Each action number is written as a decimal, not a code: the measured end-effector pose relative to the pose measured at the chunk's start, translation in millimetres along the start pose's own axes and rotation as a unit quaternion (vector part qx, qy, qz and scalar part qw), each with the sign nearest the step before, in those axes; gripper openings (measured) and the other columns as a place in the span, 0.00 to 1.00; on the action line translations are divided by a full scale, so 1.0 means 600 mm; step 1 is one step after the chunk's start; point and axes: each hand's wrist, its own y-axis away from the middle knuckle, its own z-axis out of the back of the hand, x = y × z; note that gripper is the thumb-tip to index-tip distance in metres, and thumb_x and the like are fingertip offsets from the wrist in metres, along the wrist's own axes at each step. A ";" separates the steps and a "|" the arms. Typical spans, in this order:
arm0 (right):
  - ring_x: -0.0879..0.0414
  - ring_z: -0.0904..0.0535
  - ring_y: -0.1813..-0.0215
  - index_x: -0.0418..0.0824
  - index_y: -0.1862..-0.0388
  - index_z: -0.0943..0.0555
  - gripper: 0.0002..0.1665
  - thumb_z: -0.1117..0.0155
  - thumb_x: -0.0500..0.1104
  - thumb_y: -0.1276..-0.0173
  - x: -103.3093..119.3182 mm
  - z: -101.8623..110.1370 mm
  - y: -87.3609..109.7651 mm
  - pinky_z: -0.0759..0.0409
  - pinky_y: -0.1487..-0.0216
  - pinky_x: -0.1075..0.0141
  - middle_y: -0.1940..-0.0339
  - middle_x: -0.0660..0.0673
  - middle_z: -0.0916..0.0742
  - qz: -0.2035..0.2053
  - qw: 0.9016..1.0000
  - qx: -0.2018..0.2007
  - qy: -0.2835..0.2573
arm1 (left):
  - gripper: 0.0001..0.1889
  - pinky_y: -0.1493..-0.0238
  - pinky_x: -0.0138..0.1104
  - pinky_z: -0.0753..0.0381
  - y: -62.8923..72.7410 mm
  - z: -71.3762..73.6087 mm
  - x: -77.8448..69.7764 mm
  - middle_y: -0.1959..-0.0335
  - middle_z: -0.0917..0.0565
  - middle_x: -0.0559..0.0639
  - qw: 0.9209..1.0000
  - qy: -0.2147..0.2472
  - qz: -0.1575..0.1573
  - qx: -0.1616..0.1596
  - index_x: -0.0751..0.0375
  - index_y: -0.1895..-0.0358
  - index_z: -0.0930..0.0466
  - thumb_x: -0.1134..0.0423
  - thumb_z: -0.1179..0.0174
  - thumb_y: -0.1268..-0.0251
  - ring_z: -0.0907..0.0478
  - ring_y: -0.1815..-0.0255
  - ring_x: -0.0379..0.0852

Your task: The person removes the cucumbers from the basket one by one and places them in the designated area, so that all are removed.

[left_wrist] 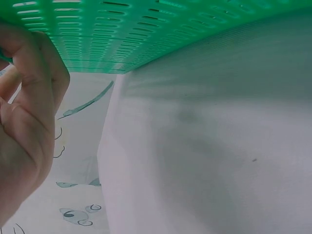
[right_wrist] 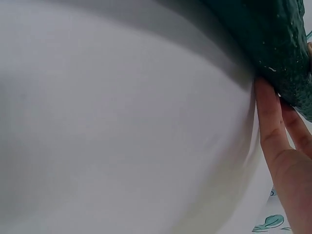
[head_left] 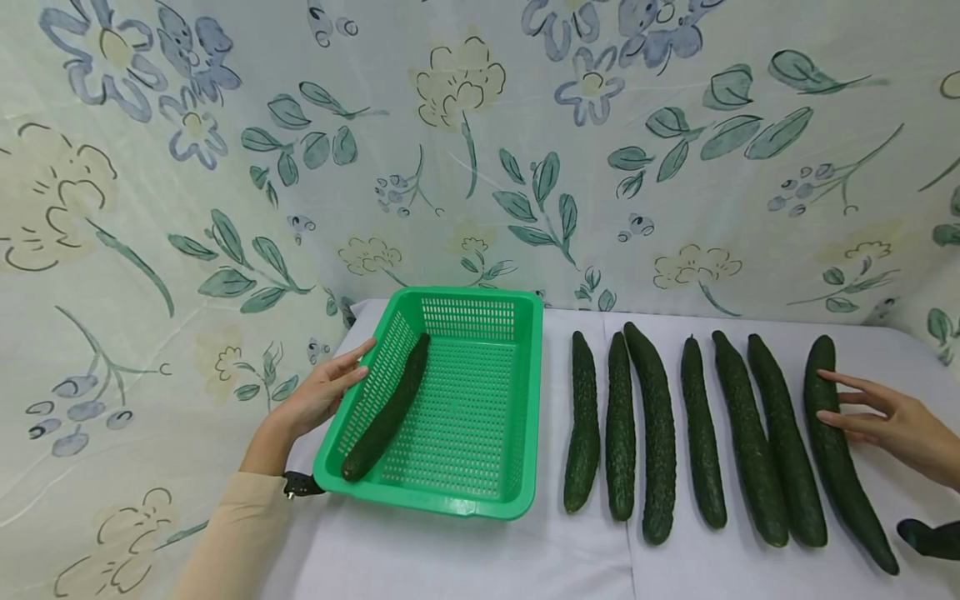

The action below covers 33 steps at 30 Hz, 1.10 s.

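Observation:
My left hand [head_left: 318, 396] holds the left rim of a green plastic basket [head_left: 538, 400]. In the left wrist view, the curled fingers [left_wrist: 34, 73] are up against the slotted basket wall [left_wrist: 131, 29]. One long dark green cucumber [head_left: 386, 412] lies inside along the left wall. At the right end of a row of several cucumbers, my right hand [head_left: 892, 425] grips the last cucumber [head_left: 831, 442], two fingertips over its top. The right wrist view shows other fingers [right_wrist: 273, 122] tucked against the side of that cucumber [right_wrist: 273, 39], low by the cloth.
The other cucumbers, among them a curved one [head_left: 656, 433] and a slim one [head_left: 701, 433], lie roughly side by side right of the basket on a white cloth-covered table [head_left: 450, 558]. A floral curtain [head_left: 480, 167] hangs behind. A dark object [head_left: 930, 537] shows at the right edge.

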 end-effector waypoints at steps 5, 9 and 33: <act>0.35 0.18 0.55 0.59 0.17 0.57 0.51 0.35 0.51 0.27 0.002 0.006 0.001 0.16 0.65 0.54 0.36 0.13 0.42 0.003 1.000 0.008 0.006 | 0.30 0.78 0.28 0.29 0.001 -0.001 0.000 0.55 0.26 0.53 1.000 0.000 0.000 0.000 0.52 0.19 0.50 0.60 0.54 0.18 0.29 0.78 0.37; 0.64 0.20 0.61 0.56 0.16 0.54 0.50 0.35 0.51 0.27 0.001 0.012 0.002 0.17 0.65 0.60 0.37 0.16 0.39 0.000 1.000 0.008 0.002 | 0.30 0.77 0.28 0.28 0.002 -0.002 -0.001 0.55 0.26 0.53 1.000 0.003 -0.001 0.002 0.52 0.19 0.51 0.60 0.54 0.17 0.29 0.78 0.37; 0.71 0.19 0.62 0.66 0.28 0.31 0.39 0.32 0.37 0.31 -0.049 0.033 0.012 0.19 0.65 0.71 0.60 0.73 0.22 0.015 0.993 -0.016 -0.114 | 0.30 0.79 0.29 0.30 0.003 -0.002 0.000 0.58 0.25 0.52 1.000 -0.001 0.003 -0.002 0.49 0.19 0.50 0.59 0.54 0.18 0.34 0.83 0.37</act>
